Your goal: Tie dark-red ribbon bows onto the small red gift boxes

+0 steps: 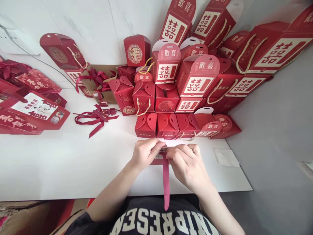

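While ribbon dangles | left hand, right hand: fingers clamped on partly hidden red packaging

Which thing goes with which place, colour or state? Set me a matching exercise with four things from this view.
Things:
1. Pink ribbon strip
2. Loose ribbon pile
3. Cardboard carton
4. White sheet

Places, colours or states:
A. Near the right end of the table
B. Brown, open, ribbons inside
C. Hanging down toward the shirt
D. Dark red, in a tangle

Pairs: 1-C, 2-D, 3-B, 4-A
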A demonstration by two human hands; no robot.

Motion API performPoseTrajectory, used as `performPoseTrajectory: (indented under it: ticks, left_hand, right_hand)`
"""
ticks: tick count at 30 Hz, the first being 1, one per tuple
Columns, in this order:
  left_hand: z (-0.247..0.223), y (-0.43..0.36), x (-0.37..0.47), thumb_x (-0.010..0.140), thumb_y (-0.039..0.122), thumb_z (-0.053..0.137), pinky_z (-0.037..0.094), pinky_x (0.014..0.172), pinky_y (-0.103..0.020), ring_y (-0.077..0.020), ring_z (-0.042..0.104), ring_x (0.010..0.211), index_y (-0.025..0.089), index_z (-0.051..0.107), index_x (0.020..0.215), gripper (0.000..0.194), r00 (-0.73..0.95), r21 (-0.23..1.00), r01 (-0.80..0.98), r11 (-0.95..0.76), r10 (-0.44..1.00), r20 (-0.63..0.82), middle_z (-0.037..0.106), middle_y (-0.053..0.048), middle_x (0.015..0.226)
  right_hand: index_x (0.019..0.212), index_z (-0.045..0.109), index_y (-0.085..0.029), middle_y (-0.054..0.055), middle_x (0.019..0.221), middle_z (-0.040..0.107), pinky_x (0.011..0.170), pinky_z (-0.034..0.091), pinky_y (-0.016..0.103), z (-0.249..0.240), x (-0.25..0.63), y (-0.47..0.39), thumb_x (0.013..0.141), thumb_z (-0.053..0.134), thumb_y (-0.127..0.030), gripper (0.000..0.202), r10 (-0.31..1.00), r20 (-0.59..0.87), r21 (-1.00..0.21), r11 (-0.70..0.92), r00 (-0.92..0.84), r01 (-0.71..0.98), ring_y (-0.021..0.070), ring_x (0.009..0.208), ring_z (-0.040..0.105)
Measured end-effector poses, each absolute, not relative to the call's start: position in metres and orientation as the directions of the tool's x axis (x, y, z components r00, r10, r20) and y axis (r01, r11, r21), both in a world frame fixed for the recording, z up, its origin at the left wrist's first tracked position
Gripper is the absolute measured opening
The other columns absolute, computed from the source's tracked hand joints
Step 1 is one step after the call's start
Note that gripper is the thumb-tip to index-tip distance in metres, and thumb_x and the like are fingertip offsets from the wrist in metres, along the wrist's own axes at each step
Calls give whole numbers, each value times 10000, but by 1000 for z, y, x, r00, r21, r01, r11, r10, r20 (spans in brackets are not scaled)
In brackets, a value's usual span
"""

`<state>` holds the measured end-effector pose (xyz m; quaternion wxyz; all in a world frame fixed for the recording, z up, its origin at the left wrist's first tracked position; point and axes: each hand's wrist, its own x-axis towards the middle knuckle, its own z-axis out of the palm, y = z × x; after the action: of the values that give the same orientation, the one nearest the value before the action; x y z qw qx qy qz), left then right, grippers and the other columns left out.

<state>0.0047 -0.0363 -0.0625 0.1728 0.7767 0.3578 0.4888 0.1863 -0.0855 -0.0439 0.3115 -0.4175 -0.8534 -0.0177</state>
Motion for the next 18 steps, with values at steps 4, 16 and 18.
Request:
performPoseTrajectory:
  ticks: [4,16,18]
  left_hand:
    - [-64,-37,7,957,202,551,450,491,-209,-90,601,496,187,661,760,226,254,581,422,-696,706,661,698,4,628]
    - [-67,-38,10,949,141,547,452,541,-214,-93,593,549,181,634,847,140,275,530,402,-746,651,708,679,4,669]
    - [-68,-39,10,941,124,551,458,558,-212,-95,612,573,182,635,853,134,281,530,395,-750,649,707,689,3,690]
  right_hand:
    - [951,513,-213,0,995,745,776,297,366,-46,185,-84,935,462,-16,203,698,553,-210,645,-455,735,165,852,596]
    - [974,519,-221,4,892,724,773,323,359,-42,175,-89,908,519,-12,219,719,607,-288,597,-339,749,185,827,600]
    - [991,535,-221,14,865,705,754,332,356,-40,173,-90,922,549,-65,171,747,606,-339,553,-273,761,183,773,581]
